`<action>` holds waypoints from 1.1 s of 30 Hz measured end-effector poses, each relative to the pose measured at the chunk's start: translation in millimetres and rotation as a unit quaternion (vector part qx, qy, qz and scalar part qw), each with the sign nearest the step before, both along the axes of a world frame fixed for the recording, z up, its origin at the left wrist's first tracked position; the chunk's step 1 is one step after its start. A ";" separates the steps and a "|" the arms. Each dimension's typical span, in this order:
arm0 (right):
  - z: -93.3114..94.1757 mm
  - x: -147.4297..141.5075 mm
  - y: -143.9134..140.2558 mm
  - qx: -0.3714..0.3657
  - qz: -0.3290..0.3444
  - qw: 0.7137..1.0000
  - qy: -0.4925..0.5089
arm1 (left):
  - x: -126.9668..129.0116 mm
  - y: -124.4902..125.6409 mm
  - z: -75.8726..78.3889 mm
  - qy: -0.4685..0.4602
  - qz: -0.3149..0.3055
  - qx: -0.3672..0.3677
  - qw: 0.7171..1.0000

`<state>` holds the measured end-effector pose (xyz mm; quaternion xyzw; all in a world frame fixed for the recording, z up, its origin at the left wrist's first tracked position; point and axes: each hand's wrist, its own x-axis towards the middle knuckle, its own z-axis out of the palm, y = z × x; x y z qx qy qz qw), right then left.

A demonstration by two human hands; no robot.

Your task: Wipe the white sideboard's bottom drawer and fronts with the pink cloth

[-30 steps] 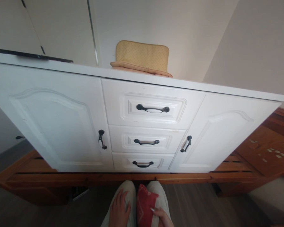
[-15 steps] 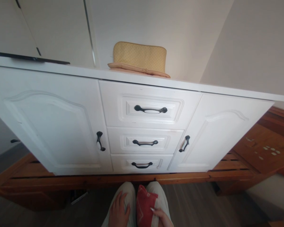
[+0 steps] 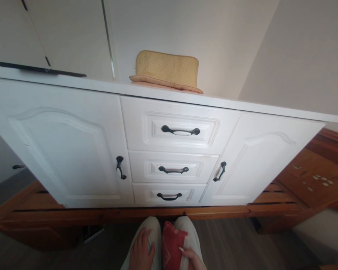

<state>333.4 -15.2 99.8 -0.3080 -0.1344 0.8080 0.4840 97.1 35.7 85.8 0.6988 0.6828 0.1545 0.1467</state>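
My left hand (image 3: 142,249) lies flat on the left leg of the pale trousers (image 3: 152,227), its fingers stretched out with nothing under them but fabric. In my right hand (image 3: 192,257) is a red cloth (image 3: 173,242) with pale pattern lines and a whitish edge, lying over the right leg. The thumb presses on that edge; the other fingers are hidden beneath it. A white cabinet (image 3: 84,150) stands in front of my knees, and neither hand touches it.
The cabinet has dark-handled doors and three drawers (image 3: 146,131) in its middle. On its top are a folded yellow dotted pad (image 3: 167,69) and a flat black object (image 3: 42,70). A brown wooden bench (image 3: 101,216) runs under it. At right is a wooden panel (image 3: 312,174).
The view has shifted very slightly, so the cabinet sits a little farther right at its left side. Both hands and the red cloth stay where they were.
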 end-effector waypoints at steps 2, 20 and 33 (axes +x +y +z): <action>1.3 -0.7 -0.8 -0.002 -0.003 1.000 0.003 | 0.0 -0.7 1.7 -0.012 0.002 0.002 1.000; 2.0 1.1 -4.0 0.004 0.012 0.999 0.032 | 0.4 0.5 -0.3 0.027 -0.004 -0.013 1.000; 2.8 0.6 -1.6 -0.006 0.011 1.000 0.024 | -0.3 0.0 -4.4 0.011 -0.006 0.003 1.000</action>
